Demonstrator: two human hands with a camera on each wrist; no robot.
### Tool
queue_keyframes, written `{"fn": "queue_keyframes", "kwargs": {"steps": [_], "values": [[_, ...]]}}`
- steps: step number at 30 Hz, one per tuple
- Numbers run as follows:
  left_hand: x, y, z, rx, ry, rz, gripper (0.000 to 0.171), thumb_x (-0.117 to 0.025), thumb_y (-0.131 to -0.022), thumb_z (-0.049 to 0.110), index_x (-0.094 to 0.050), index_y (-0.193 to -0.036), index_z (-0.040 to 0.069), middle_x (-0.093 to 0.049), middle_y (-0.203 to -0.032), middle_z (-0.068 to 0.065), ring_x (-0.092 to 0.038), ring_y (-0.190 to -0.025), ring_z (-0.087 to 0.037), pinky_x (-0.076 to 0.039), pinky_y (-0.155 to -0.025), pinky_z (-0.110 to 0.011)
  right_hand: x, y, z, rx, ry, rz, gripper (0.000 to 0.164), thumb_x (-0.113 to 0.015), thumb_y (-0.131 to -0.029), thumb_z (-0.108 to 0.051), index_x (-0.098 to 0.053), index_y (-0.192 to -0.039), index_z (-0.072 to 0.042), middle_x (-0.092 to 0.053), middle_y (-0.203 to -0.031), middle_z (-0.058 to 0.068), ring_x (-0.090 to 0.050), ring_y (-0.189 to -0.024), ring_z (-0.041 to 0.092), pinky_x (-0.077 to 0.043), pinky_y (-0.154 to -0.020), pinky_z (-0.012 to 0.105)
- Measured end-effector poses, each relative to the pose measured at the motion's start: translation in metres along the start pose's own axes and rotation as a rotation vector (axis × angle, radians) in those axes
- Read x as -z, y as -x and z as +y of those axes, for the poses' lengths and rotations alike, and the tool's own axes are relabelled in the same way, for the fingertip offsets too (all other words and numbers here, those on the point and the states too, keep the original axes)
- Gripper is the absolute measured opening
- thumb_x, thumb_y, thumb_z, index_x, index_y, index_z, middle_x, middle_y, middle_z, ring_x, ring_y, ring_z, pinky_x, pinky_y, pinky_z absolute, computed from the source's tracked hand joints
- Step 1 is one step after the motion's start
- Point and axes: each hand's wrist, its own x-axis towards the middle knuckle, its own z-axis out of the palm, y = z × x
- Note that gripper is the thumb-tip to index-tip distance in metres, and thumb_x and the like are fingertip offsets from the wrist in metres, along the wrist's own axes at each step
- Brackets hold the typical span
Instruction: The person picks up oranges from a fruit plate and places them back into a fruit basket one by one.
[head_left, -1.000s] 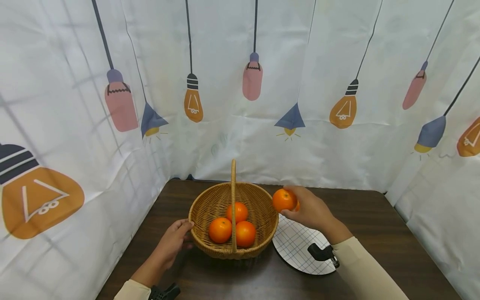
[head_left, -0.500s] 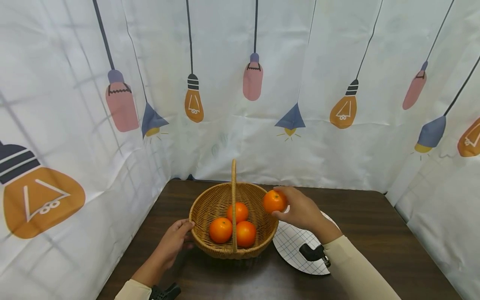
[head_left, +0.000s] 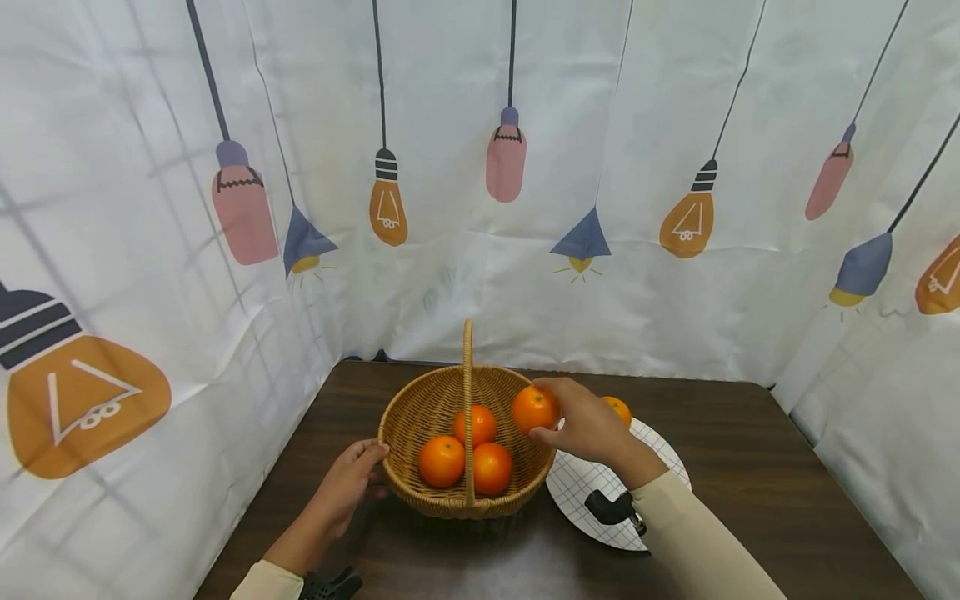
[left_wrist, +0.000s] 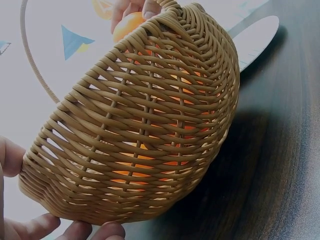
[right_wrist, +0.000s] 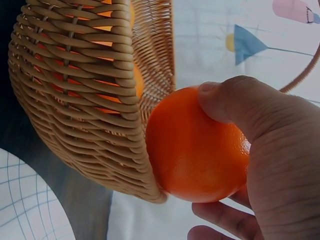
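Observation:
A wicker basket with a tall arched handle stands on the table, with three oranges lying in it. My left hand grips its left rim, thumb on top; in the left wrist view the fingers spread under the basket's side. At the right rim my right hand holds another orange between thumb and fingers. The right wrist view shows this held orange right at the rim, its lower part close against the wicker.
To the right of the basket lies a round white plate with a blue grid pattern, partly under the right forearm. One more orange shows behind the right hand, at the plate's far side. Patterned curtains enclose the dark wooden table.
My right hand has moved left with its orange, from above the plate to the basket's right rim. The orange on the plate has come into sight behind it. The left hand stays put.

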Motion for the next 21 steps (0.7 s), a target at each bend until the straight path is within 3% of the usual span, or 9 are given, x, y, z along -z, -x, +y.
{"fn": "queue_keyframes", "kwargs": {"steps": [11,21], "values": [[-0.0015,0.0008,0.0007,-0.006,-0.002,-0.003,0.051,-0.051,-0.106,0.028,-0.044,-0.142,-0.008,-0.059,-0.121,-0.024,-0.064,-0.094,-0.025,-0.055,-0.078,-0.043,-0.0076,-0.0031,-0.0024,-0.027,0.005,-0.04,0.073,-0.085,-0.084,-0.038,-0.055,-0.146,-0.014,-0.055,-0.144,0.006,-0.059,-0.115,0.023,-0.052,-0.09,0.042],[-0.0019,0.0016,0.0012,-0.007,-0.008,0.005,0.051,-0.05,-0.106,0.029,-0.045,-0.142,-0.007,-0.058,-0.122,-0.024,-0.065,-0.095,-0.025,-0.055,-0.081,-0.045,-0.0103,-0.0035,0.0016,-0.027,-0.025,-0.039,0.065,-0.08,-0.089,-0.035,-0.056,-0.144,-0.01,-0.057,-0.142,0.006,-0.061,-0.117,0.026,-0.053,-0.093,0.047]]}}
